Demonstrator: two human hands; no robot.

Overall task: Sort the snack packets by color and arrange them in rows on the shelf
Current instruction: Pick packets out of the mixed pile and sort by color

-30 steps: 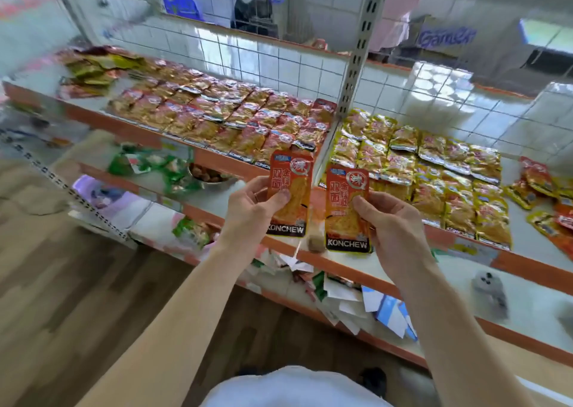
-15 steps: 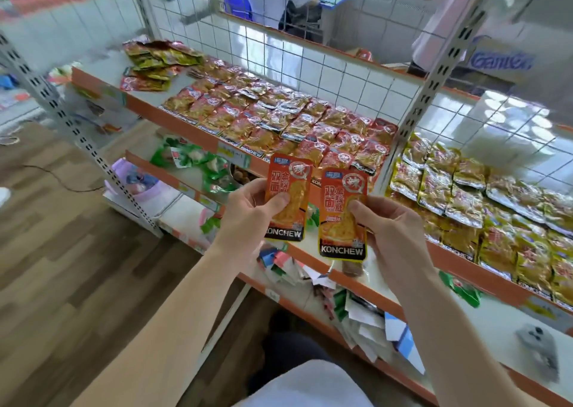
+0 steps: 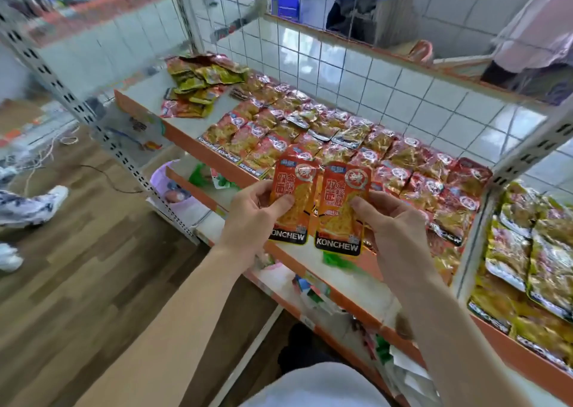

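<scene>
I have my left hand point(image 3: 252, 217) pinching one orange packet point(image 3: 293, 200) and my right hand point(image 3: 392, 223) pinching another point(image 3: 341, 211), side by side between my thumbs above the shelf point(image 3: 186, 129).

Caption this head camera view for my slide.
Left hand holds the left orange packet, right hand the right orange packet, above rows of red packets.

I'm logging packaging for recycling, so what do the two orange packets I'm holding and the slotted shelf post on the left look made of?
The left packet and right packet look like glossy printed plastic film, possibly foil-lined: they catch the light and have sealed edges. The slotted post looks like pale painted metal, given its punched slots.
</scene>
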